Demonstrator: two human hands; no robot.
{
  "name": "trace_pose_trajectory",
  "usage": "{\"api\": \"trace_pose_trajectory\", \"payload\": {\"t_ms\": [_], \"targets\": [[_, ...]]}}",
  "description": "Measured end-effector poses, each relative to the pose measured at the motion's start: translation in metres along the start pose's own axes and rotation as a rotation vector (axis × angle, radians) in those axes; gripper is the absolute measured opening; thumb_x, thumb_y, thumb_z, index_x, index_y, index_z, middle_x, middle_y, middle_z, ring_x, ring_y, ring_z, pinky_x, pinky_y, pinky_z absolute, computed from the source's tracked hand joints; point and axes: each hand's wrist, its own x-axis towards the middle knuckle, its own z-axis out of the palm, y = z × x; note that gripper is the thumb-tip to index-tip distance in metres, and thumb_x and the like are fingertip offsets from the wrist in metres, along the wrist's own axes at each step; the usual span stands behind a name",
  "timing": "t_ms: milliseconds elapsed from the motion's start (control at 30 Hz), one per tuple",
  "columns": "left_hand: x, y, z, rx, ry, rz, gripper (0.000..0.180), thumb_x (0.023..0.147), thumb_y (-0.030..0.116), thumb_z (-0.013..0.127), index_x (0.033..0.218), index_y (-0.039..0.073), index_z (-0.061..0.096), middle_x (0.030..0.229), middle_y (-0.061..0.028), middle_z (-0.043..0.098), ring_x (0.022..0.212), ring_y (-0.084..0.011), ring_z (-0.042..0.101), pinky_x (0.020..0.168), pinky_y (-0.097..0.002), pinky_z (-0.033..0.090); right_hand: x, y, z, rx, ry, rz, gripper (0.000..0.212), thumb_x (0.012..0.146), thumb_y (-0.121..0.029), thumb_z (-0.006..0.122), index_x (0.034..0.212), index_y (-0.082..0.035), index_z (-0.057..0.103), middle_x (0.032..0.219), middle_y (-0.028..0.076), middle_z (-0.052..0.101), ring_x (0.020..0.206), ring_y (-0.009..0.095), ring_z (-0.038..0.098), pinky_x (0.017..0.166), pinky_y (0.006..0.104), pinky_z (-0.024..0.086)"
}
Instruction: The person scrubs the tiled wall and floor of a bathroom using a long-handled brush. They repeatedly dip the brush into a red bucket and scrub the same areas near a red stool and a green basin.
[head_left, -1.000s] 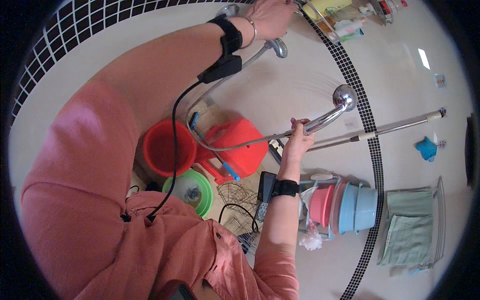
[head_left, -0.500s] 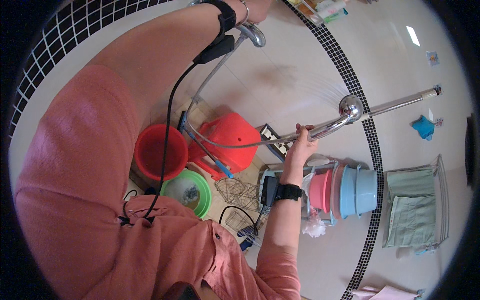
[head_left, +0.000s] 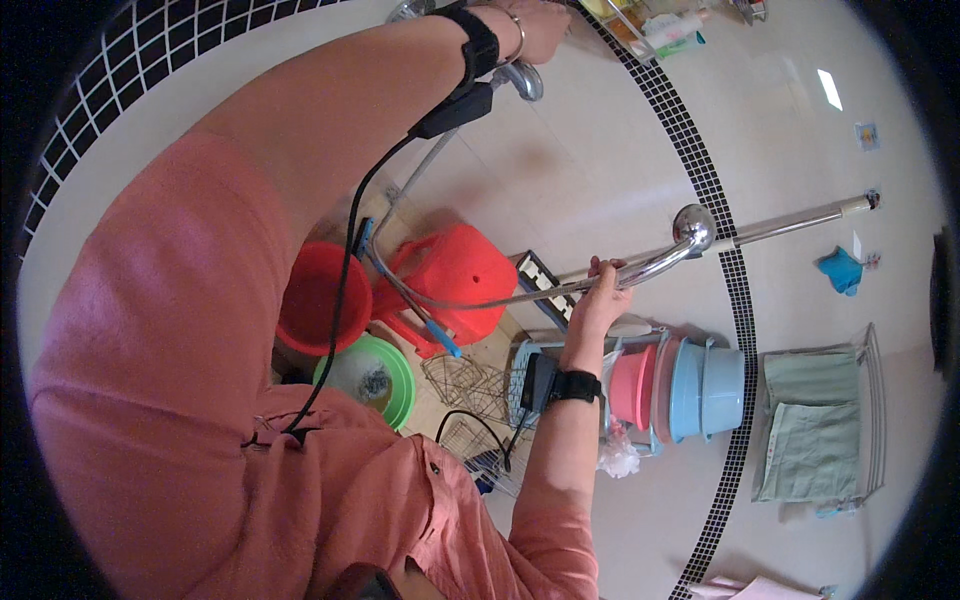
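Note:
My right hand (head_left: 603, 293) is closed around the handle of a chrome shower head (head_left: 692, 230), held out in front of the wall. A metal hose (head_left: 470, 303) runs from its handle past the red stool to the tap. At the upper edge my left hand (head_left: 540, 28) is closed over the top of the chrome mixer tap (head_left: 525, 82) on the wall. The hand covers the tap's handle, and its fingertips are partly hidden. No spray of water shows at the shower head.
Below are a red bucket (head_left: 322, 300), a green basin (head_left: 400, 385) with wet contents, a red plastic stool (head_left: 465, 275) and a blue-handled squeegee (head_left: 440, 338). Stacked blue basins (head_left: 722, 388) and a pink basin (head_left: 632, 385) stand on a rack. Green towels (head_left: 815, 440) hang right. Black cables (head_left: 345, 270) trail from my wrists.
The water jets from the shower head have stopped. My left hand has shifted slightly right and down in the picture at the tap. The right hand still grips the shower head.

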Motion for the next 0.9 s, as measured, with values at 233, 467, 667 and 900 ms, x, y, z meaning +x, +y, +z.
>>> {"api": "trace_pose_trajectory", "payload": {"t_ms": [233,467,667,900], "targets": [[-0.08,0.052,0.045,-0.198,0.403,0.196,0.021,0.069,0.007,0.054,0.089,0.006,0.058,0.095,-0.0066,0.057,0.097,-0.0244,0.054,0.083,-0.04,0.04,-0.017,0.01,0.018,0.085,-0.024,0.201,0.013,0.079,-0.004,0.059,0.088,-0.003,0.05,0.077,0.006,0.054,0.073,0.016,0.057,0.069,0.0271,0.047],[-0.21,0.109,0.116,-0.777,-0.491,0.136,0.025,0.079,0.018,0.057,0.095,0.0,0.049,0.077,-0.0191,0.06,0.076,-0.0355,0.059,0.066,-0.0467,0.046,-0.038,0.034,0.058,0.205,-0.126,0.422,0.02,0.084,-0.016,0.064,0.082,-0.001,0.052,0.076,0.006,0.056,0.069,0.015,0.057,0.066,0.0279,0.05],[-0.227,0.124,0.128,-0.932,-0.431,-0.205,0.025,0.08,0.017,0.056,0.097,0.002,0.045,0.071,-0.0188,0.058,0.068,-0.0388,0.058,0.059,-0.049,0.044,-0.058,0.04,0.078,0.195,-0.188,0.479,0.028,0.085,-0.03,0.062,0.078,-0.004,0.051,0.075,0.006,0.057,0.071,0.015,0.058,0.063,0.0295,0.049],[-0.208,0.105,0.12,-1.108,-0.055,-0.191,0.019,0.085,0.015,0.051,0.1,0.003,0.048,0.067,-0.0195,0.057,0.062,-0.0369,0.058,0.058,-0.0475,0.044,-0.056,0.013,0.09,0.087,-0.437,0.41,0.041,0.09,-0.038,0.052,0.101,0.001,0.051,0.087,0.007,0.056,0.081,0.016,0.056,0.072,0.0289,0.046]]}}
